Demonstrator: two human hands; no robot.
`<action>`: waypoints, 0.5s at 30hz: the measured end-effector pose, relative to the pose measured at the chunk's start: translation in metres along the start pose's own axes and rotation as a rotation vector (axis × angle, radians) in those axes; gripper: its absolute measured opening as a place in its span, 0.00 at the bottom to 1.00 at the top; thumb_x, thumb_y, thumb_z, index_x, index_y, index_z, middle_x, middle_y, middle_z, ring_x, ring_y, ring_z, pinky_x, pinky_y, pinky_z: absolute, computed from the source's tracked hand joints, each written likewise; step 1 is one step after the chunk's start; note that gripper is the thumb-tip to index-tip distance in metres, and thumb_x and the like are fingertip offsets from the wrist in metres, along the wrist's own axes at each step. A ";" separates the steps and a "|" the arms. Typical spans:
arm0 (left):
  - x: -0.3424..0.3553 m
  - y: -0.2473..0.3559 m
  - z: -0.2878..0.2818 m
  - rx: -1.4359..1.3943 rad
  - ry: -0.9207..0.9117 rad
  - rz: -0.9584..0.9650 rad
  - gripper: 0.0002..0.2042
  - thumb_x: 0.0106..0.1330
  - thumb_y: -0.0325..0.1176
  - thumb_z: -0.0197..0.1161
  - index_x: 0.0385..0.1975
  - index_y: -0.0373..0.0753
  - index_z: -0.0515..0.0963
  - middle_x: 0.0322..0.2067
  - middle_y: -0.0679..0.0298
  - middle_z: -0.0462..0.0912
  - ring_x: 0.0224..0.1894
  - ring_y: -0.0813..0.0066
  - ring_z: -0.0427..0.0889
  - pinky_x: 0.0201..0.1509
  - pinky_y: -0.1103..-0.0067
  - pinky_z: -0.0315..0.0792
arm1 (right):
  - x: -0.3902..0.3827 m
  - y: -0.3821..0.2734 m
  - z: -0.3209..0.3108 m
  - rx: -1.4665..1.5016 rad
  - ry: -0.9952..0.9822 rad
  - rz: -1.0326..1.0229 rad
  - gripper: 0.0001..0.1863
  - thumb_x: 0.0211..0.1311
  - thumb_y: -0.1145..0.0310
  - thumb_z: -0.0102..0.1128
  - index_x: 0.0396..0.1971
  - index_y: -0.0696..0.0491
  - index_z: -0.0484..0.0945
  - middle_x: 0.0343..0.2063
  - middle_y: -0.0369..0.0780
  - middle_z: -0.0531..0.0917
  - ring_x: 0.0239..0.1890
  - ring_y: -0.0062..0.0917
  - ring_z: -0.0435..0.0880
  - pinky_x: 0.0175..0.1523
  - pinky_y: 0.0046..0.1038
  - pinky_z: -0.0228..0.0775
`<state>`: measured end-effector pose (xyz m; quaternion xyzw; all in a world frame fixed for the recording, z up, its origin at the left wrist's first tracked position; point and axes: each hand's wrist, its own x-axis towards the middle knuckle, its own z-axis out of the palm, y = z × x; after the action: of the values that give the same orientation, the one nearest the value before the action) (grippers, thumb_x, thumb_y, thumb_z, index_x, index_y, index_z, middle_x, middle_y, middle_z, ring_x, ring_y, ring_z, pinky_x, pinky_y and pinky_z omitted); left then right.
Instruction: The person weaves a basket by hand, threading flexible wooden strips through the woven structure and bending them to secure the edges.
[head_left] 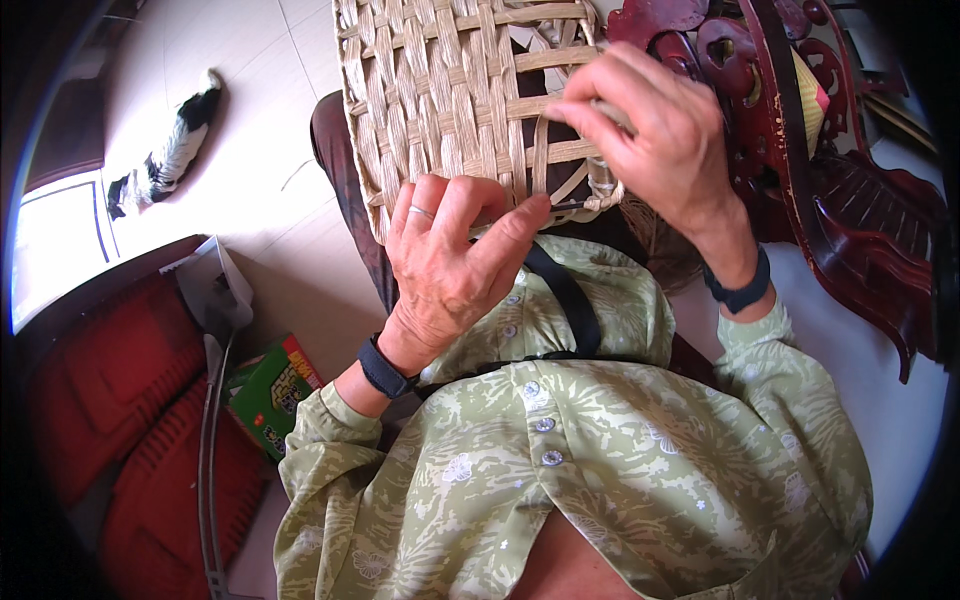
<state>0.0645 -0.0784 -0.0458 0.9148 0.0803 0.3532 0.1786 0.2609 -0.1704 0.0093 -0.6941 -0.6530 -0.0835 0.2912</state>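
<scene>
A woven basket of flat tan straw-like strips rests over my lap, in front of my green patterned shirt. Its left part is closely woven, while gaps show between the strips on the right. My left hand, with a ring on one finger, grips the near edge of the weave between curled fingers and thumb. On the right side, my right hand pinches the upper end of a narrow tan strip, which runs down toward my left thumb. The exact grip of its fingertips is partly hidden.
Dark red carved wooden furniture stands close on the right. To the left are red cushions or seats and a green box. A black-and-white furry animal lies on the tiled floor at the far left.
</scene>
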 end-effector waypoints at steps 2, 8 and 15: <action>-0.001 0.000 0.001 -0.008 0.003 -0.011 0.14 0.53 0.32 0.72 0.41 0.53 0.83 0.30 0.72 0.72 0.30 0.71 0.71 0.33 0.73 0.64 | -0.012 -0.012 -0.006 -0.009 -0.062 0.000 0.11 0.54 0.68 0.72 0.28 0.52 0.76 0.26 0.37 0.78 0.27 0.29 0.83 0.32 0.31 0.76; -0.002 0.001 0.001 0.013 -0.019 -0.008 0.14 0.52 0.32 0.72 0.40 0.52 0.83 0.32 0.71 0.72 0.31 0.70 0.71 0.33 0.72 0.64 | -0.022 -0.030 -0.015 -0.032 -0.288 0.029 0.07 0.55 0.71 0.65 0.25 0.53 0.75 0.23 0.38 0.75 0.28 0.33 0.82 0.31 0.35 0.74; 0.005 0.010 -0.005 0.085 -0.158 -0.062 0.11 0.54 0.32 0.69 0.37 0.51 0.82 0.30 0.68 0.67 0.33 0.67 0.70 0.37 0.71 0.65 | 0.002 -0.021 -0.038 0.083 -0.358 0.013 0.08 0.60 0.67 0.69 0.30 0.56 0.83 0.26 0.41 0.81 0.30 0.32 0.82 0.34 0.33 0.73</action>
<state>0.0649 -0.0846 -0.0351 0.9437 0.1092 0.2704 0.1563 0.2517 -0.1891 0.0476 -0.6895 -0.6928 0.0703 0.1991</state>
